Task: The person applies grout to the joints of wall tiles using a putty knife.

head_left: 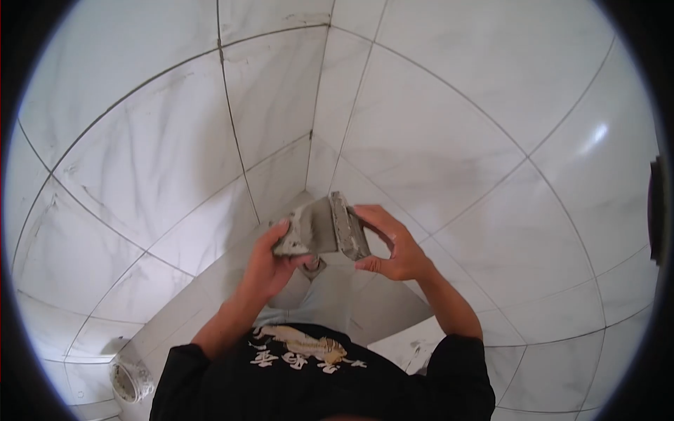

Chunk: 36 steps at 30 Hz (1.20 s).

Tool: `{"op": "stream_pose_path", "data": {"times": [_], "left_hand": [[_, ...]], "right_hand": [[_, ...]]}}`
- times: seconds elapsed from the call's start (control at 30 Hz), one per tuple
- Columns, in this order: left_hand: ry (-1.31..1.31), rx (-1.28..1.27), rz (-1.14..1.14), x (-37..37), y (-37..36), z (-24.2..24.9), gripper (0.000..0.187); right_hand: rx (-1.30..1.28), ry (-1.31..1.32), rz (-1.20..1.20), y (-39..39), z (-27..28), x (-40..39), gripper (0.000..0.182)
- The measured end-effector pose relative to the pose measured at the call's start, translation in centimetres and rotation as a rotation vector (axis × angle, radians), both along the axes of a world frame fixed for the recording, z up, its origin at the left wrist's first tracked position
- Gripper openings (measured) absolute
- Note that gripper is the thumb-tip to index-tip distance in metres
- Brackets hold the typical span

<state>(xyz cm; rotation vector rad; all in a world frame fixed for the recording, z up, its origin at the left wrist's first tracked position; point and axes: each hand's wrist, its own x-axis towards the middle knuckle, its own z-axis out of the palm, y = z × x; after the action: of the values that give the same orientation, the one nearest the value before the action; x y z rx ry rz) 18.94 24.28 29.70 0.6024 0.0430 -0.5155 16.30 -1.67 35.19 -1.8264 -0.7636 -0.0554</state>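
Observation:
In front of my chest, my left hand (275, 261) is closed around a flat grey plate (322, 228) with a thick, rough lump of pale mortar (300, 233) on its left side. My right hand (395, 247) grips a narrow grey block (349, 226), thumb below and fingers above. Mortar is smeared along the block's left edge, which meets the plate's right side in this view. The exact kind of either tool or piece cannot be told through the mortar. Both hands are held up over the floor near a tiled corner.
White marbled tiles cover the left wall (161, 133) and right wall (442, 119), meeting in a corner ahead. A mortar-stained bucket (132, 379) stands at lower left. A white slab (414, 342) lies low at my right. A dark object (657, 210) shows at the far right edge.

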Motion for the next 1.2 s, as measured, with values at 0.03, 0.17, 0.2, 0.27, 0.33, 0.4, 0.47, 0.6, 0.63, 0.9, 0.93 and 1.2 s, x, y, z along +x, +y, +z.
{"op": "stream_pose_path", "data": {"times": [0.03, 0.17, 0.2, 0.27, 0.33, 0.4, 0.47, 0.6, 0.63, 0.9, 0.93, 1.2], "left_hand": [[-0.088, -0.008, -0.042, -0.5, -0.5, 0.8, 0.039], [-0.14, 0.064, -0.037, -3.1, -1.1, 1.6, 0.041], [-0.128, 0.114, 0.029, -3.7, -0.9, 1.5, 0.041], [-0.105, 0.16, 0.083, -4.4, -0.2, 0.4, 0.042], [-0.141, 0.213, 0.117, -4.8, 1.2, -1.8, 0.042], [-0.088, 0.118, 0.128, -6.0, 1.9, -2.3, 0.042], [-0.048, 0.022, 0.121, -6.8, 3.0, -2.4, 0.042], [0.006, -0.181, 0.133, -6.1, 5.3, -4.5, 0.041], [0.048, -0.232, 0.089, -5.3, 6.2, -5.8, 0.04], [0.23, -0.072, 0.03, -0.5, 10.5, -13.7, 0.037], [0.222, -0.031, 0.007, 0.0, 10.6, -13.9, 0.037], [0.195, 0.121, -0.115, 5.5, 11.4, -13.6, 0.038]], "right_hand": [[-0.153, -0.128, -0.008, -0.6, 0.5, -0.5, 0.082], [-0.216, -0.162, 0.008, -1.4, 0.5, -2.0, 0.076], [-0.23, -0.145, -0.001, -1.1, 0.2, -2.2, 0.073], [-0.249, -0.114, -0.018, -0.5, -0.4, -2.4, 0.07], [-0.37, -0.158, 0.021, -0.2, -1.7, -1.6, 0.072], [-0.538, -0.146, -0.019, -0.6, -3.3, -0.8, 0.071], [-0.707, -0.139, -0.08, -1.0, -6.1, -0.9, 0.071], [-0.271, 0.367, -0.296, -1.7, -8.9, -2.8, 0.068], [0.083, 0.614, -0.386, -1.6, -9.2, -3.5, 0.067], [1.118, 0.825, -0.365, 2.6, -13.4, -9.7, 0.074], [1.136, 0.841, -0.387, 3.4, -13.7, -10.0, 0.074], [0.142, 0.71, -0.491, 7.9, -7.7, -3.8, 0.069]]}}
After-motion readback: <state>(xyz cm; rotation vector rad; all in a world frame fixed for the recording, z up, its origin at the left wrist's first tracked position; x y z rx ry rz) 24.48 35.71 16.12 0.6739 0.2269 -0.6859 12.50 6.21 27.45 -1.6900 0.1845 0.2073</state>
